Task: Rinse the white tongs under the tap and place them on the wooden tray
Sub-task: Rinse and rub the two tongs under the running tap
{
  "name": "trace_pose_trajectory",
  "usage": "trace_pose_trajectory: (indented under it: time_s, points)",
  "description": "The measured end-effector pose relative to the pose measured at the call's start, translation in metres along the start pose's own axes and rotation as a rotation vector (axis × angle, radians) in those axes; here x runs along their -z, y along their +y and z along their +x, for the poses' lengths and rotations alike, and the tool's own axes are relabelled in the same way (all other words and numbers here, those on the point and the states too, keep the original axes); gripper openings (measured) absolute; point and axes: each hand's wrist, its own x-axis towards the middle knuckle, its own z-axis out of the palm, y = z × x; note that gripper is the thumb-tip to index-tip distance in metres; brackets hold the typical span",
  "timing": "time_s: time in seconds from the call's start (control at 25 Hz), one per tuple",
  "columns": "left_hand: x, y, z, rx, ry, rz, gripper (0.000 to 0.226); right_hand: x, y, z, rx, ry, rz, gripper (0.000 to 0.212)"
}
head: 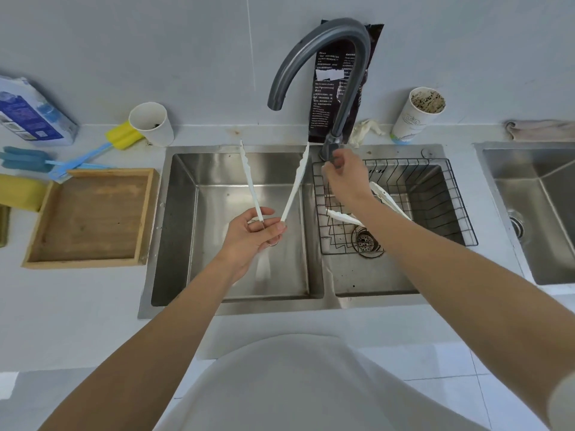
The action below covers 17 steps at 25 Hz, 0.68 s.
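Double sink (174, 228): the left basin lies directly under the spout of the tap (326, 32), so runoff will fall onto steel. No water is seen leaving the spout. Judged: rinsing has not yet begun.

Wooden tray (93, 219): on the counter well left of the tap, just beside the left basin. It is a short carry away for the set-down.

Wire basket (460, 197): in the basin to the right of the tap, holding second tongs (382, 191).

Black packet (326, 98): propped against the wall behind the tap. It has white print in columns, too small to read. A blue-and-white pack (28, 113) far left of the tap and a paper cup (417, 119) to its right also carry printing, likewise illegible — no brand made out.

White tongs (295, 185): held over the left basin, below the spout, arms sprung apart in a V with tips toward the wall. This is likely so that water reaches both inner faces.

Left hand (252, 234): thumb and fingers pinch the tongs at the hinge end, clear of the tips.

Right hand (345, 178): fingers curled onto the lever (332, 154) at the tap's base — judged ready to start the flow.
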Motion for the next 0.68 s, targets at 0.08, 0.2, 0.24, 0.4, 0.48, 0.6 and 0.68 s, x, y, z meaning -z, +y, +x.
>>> trace_pose_trajectory:
  time_s: [0.08, 0.2, 0.24, 0.4, 0.48, 0.6, 0.68]
  points:
    - [0.011, 0.003, 0.004, 0.012, 0.000, 0.016, 0.037, -0.003, -0.004, 0.011, 0.093, 0.024, -0.172, 0.039]
    - [0.021, 0.008, 0.010, 0.029, 0.003, 0.003, 0.037, -0.002, -0.005, 0.027, 0.179, 0.006, -0.381, 0.044]
    - [0.022, 0.009, 0.011, 0.029, 0.006, 0.002, 0.037, -0.001, -0.004, 0.032, 0.201, -0.012, -0.435, 0.046]
    - [0.020, 0.013, 0.018, 0.029, 0.023, -0.019, 0.035, -0.004, -0.003, 0.048, 0.251, -0.117, -0.544, 0.045]
    - [0.017, 0.014, 0.021, 0.037, 0.021, -0.014, 0.034, -0.004, -0.002, 0.054, 0.267, -0.109, -0.548, 0.035]
    - [0.011, 0.015, 0.023, 0.042, 0.016, -0.008, 0.033, -0.004, -0.001, 0.057, 0.272, -0.084, -0.522, 0.024]
    - [0.007, 0.015, 0.023, 0.039, 0.010, -0.008, 0.033, -0.005, 0.000, 0.057, 0.283, -0.081, -0.517, 0.024]
